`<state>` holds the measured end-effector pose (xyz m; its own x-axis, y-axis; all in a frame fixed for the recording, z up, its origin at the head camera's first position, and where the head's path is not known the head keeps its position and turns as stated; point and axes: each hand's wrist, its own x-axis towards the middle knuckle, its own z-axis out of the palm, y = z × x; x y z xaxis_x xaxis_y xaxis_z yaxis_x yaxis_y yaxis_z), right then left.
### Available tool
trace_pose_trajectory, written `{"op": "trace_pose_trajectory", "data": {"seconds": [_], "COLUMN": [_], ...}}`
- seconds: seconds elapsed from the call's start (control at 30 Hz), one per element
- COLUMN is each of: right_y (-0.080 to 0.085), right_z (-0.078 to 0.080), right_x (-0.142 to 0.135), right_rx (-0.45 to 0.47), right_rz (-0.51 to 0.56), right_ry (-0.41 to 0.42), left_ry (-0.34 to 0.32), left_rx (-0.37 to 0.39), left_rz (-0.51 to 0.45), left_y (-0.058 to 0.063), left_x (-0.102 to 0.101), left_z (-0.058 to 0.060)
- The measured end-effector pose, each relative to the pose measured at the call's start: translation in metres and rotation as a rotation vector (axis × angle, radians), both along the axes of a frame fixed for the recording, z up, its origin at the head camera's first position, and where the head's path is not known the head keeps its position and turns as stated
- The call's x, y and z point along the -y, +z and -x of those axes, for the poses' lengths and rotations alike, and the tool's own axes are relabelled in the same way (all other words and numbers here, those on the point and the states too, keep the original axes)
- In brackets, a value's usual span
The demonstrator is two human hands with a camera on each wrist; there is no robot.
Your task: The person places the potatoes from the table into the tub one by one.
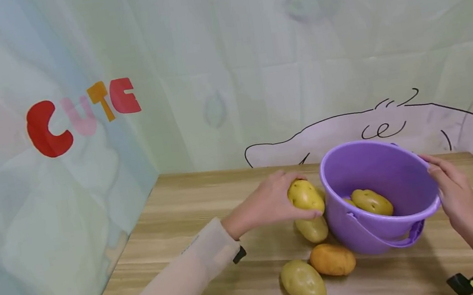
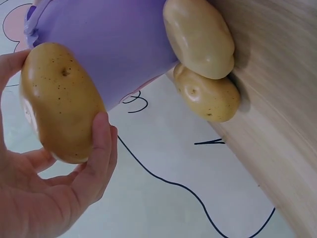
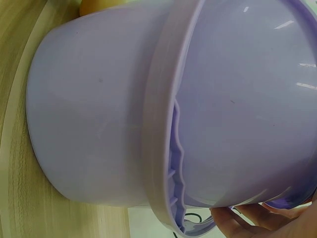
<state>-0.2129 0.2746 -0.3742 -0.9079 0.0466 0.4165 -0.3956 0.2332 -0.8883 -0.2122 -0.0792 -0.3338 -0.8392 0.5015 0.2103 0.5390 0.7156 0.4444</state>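
Wood-grain table (image 1: 180, 200), printed backdrop (image 1: 186, 48) cut off at frame edges. My left hand (image 1: 271, 200) is clamped on 1 yellow potato (image 1: 304, 196), just beside the purple bucket (image 1: 350, 232). Partly blocks 2 potatoes (image 1: 313, 231) behind. My right hand (image 1: 458, 192) grips the bucket, some fingers hidden. Inside: 1 potato (image 1: 371, 202) clear, another mostly covered.

Hands (image 1: 272, 202) apart, left fingers (image 2: 101, 146) curled.

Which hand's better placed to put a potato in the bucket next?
Left, probably: the left hand holds a potato beside the purple bucket, while the right hand grips the bucket's opposite side.
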Motion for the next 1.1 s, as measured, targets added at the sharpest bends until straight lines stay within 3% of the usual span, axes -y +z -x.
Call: {"op": "trace_pose_trajectory", "data": {"seconds": [0.23, 0.77, 1.1], "right_y": [0.001, 0.002, 0.004], "right_z": [0.000, 0.002, -0.002], "right_x": [0.000, -0.001, 0.000], "right_rx": [0.000, 0.003, 0.022], "right_rz": [0.071, 0.022, -0.040], "right_ry": [0.048, 0.027, -0.007], "left_ry": [-0.027, -0.040, -0.051], "left_rx": [-0.011, -0.018, -0.033], "left_rz": [-0.039, -0.067, -0.056], "left_y": [0.011, 0.035, 0.041], "left_x": [-0.002, -0.011, -0.018], "left_z": [0.002, 0.003, 0.007]}}
